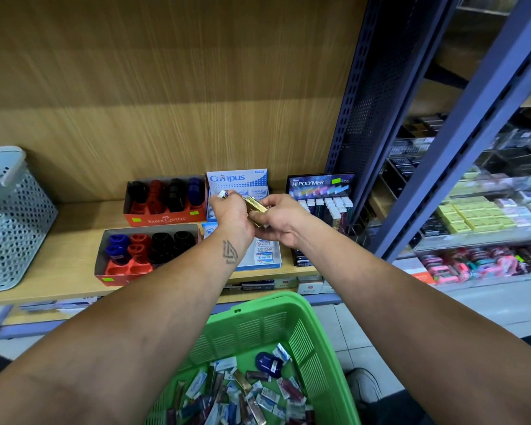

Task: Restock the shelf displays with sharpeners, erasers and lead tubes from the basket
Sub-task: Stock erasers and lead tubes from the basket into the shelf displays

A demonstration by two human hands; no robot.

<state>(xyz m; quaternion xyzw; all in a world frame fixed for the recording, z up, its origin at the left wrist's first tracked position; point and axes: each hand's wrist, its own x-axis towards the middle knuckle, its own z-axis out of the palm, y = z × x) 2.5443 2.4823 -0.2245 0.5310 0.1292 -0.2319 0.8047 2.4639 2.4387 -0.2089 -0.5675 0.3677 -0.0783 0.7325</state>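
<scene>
Both hands meet above the wooden shelf (74,222), in front of the Campus eraser box (237,179). My left hand (231,216) grips a lead tube with a white cap (223,194) at its fingertips. My right hand (277,221) holds a bunch of gold lead tubes (256,207). To the right stands the black Hi-Polymer lead display (321,191) with capped tubes. Two orange Faber-Castell sharpener boxes (165,199) (147,250) sit to the left. The green basket (288,332) below holds several erasers, lead tubes and a blue sharpener (269,365).
A grey perforated basket (10,219) stands on the shelf's far left. A white Pilot eraser box (265,256) lies under my wrists. A blue metal upright (460,133) separates a neighbouring rack of stationery (472,216). Tiled floor and a shoe (365,384) lie beside the green basket.
</scene>
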